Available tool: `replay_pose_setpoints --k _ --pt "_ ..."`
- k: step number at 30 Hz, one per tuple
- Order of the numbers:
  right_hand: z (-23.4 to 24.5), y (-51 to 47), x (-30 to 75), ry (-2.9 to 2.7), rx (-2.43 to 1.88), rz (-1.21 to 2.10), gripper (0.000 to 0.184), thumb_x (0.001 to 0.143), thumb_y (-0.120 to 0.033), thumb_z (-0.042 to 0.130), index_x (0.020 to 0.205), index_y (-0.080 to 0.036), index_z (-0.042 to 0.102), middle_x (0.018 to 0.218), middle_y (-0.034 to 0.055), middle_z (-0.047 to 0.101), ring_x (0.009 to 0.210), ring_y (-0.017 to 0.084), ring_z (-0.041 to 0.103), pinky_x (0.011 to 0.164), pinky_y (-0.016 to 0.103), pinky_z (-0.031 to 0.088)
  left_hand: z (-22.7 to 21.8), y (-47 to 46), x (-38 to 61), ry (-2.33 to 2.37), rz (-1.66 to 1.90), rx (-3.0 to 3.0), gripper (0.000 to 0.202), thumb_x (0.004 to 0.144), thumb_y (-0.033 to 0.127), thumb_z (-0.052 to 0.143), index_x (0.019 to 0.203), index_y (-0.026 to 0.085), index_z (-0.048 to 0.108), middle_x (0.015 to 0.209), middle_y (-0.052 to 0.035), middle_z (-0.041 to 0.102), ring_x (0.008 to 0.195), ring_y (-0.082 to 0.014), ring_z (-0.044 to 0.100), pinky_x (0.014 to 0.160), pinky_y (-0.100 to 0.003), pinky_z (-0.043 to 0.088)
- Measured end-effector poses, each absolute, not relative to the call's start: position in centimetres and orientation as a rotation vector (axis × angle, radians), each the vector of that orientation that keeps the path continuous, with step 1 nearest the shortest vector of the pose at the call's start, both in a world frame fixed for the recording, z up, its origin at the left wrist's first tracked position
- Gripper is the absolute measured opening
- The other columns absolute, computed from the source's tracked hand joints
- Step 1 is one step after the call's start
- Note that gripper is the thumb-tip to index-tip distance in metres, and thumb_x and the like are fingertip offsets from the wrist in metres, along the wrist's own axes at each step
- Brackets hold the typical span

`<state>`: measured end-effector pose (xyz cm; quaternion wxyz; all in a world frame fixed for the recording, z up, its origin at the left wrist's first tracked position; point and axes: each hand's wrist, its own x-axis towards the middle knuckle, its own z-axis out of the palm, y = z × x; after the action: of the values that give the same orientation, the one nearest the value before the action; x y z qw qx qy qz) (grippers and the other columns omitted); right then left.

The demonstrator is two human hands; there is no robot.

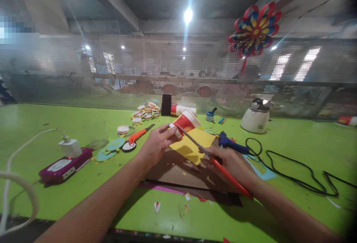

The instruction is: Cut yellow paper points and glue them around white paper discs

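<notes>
My left hand (158, 142) grips a red and white paper cup (188, 122), which is tilted on its side with its rim to the upper right. In my right hand (225, 159) is a pair of scissors (230, 176) with orange-red handles. Their blades reach up and left to the edge of the cup near my left fingers; whether the blades are parted is hard to tell. Below the cup lies a sheet of yellow paper (196, 148) on a brown board (173, 168). Small paper scraps (157, 206) are scattered in front of the board.
To the left are an orange-handled knife (139, 134), light-blue paper rings (115, 143) and a purple power strip (65, 165) with a charger. At right lie a blue glue gun (232, 143) with a black cord and a white kettle (255, 118). Cut paper pieces (146, 112) are heaped behind.
</notes>
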<state>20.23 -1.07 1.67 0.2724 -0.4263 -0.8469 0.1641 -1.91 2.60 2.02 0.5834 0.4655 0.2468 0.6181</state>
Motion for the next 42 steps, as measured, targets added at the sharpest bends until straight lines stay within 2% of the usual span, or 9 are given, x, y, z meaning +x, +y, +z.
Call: replay_pose_setpoints --k 4,11,15,19,23,27,32,36,42 --pt "2.0 -1.4 20.0 -2.270 -1.178 0.421 0.030 0.086 -0.032 0.052 0.106 -0.020 0.071 0.087 0.0032 0.075 0.081 0.024 0.066 0.070 0.028 0.048 2.1 2.3 -1.7 0.605 1.445 1.108 0.009 0.073 0.019 0.067 0.079 0.015 0.072 0.085 -0.0107 0.069 0.098 -0.0262 0.064 0.082 -0.037 0.053" --pt "2.4 -1.9 19.6 -2.278 -1.203 0.382 0.024 0.083 -0.019 0.048 0.082 -0.018 0.073 0.081 0.0020 0.074 0.080 0.024 0.065 0.070 0.028 0.047 2.1 2.2 -1.5 0.620 1.453 1.126 0.012 0.073 0.020 0.068 0.082 0.013 0.071 0.095 -0.0115 0.069 0.093 -0.0240 0.065 0.087 -0.038 0.051" --pt "2.0 -1.4 19.9 -2.261 -1.178 0.419 0.026 0.078 -0.015 0.051 0.091 -0.018 0.073 0.088 0.0017 0.075 0.081 0.023 0.066 0.071 0.027 0.047 1.8 2.5 -1.5 0.622 1.452 1.119 0.017 0.074 0.024 0.068 0.088 0.014 0.071 0.105 -0.0126 0.068 0.097 -0.0253 0.064 0.089 -0.041 0.050" --pt "1.7 -1.1 20.0 -2.251 -1.194 0.441 0.033 0.078 -0.015 0.052 0.105 -0.019 0.071 0.093 0.0025 0.075 0.082 0.024 0.067 0.069 0.026 0.047 1.7 2.5 -1.3 0.665 1.480 1.121 0.021 0.066 0.019 0.075 0.086 0.014 0.071 0.101 -0.0123 0.069 0.094 -0.0256 0.064 0.085 -0.039 0.051" --pt "1.8 -1.4 19.8 -2.260 -1.227 0.403 0.028 0.079 -0.014 0.050 0.095 -0.019 0.073 0.087 0.0005 0.075 0.079 0.022 0.066 0.068 0.026 0.046 1.8 1.9 -0.9 0.681 1.499 1.174 0.024 0.071 0.021 0.072 0.094 0.013 0.071 0.099 -0.0118 0.070 0.093 -0.0249 0.064 0.087 -0.040 0.049" --pt "2.1 -1.8 19.5 -2.255 -1.300 0.349 0.022 0.081 -0.017 0.050 0.083 -0.018 0.071 0.086 0.0013 0.075 0.080 0.023 0.066 0.067 0.027 0.046 1.7 1.7 -0.7 0.656 1.512 1.196 0.020 0.074 0.022 0.069 0.092 0.016 0.071 0.101 -0.0098 0.070 0.097 -0.0254 0.064 0.085 -0.037 0.049" --pt "2.0 -1.8 19.6 -2.258 -1.297 0.308 0.019 0.084 -0.022 0.051 0.081 -0.019 0.070 0.078 0.0000 0.073 0.073 0.021 0.064 0.065 0.026 0.044 1.2 2.1 -0.7 0.661 1.513 1.130 0.022 0.073 0.021 0.071 0.094 0.014 0.070 0.104 -0.0103 0.069 0.095 -0.0247 0.065 0.087 -0.039 0.049" --pt "1.8 -1.6 19.9 -2.231 -1.290 0.348 0.021 0.085 -0.026 0.051 0.084 -0.020 0.072 0.084 0.0000 0.074 0.078 0.022 0.065 0.068 0.027 0.045 1.2 2.5 -1.1 0.593 1.496 1.091 0.022 0.074 0.023 0.071 0.094 0.014 0.069 0.110 -0.0114 0.068 0.096 -0.0237 0.065 0.089 -0.039 0.050" --pt "1.3 -1.1 20.2 -2.243 -1.283 0.300 0.023 0.082 -0.032 0.054 0.083 -0.022 0.074 0.077 0.0019 0.074 0.070 0.022 0.064 0.062 0.027 0.046 1.0 3.2 -1.8 0.553 1.387 1.026 0.021 0.080 0.029 0.065 0.089 0.011 0.072 0.103 -0.0144 0.071 0.092 -0.0231 0.066 0.089 -0.038 0.051"
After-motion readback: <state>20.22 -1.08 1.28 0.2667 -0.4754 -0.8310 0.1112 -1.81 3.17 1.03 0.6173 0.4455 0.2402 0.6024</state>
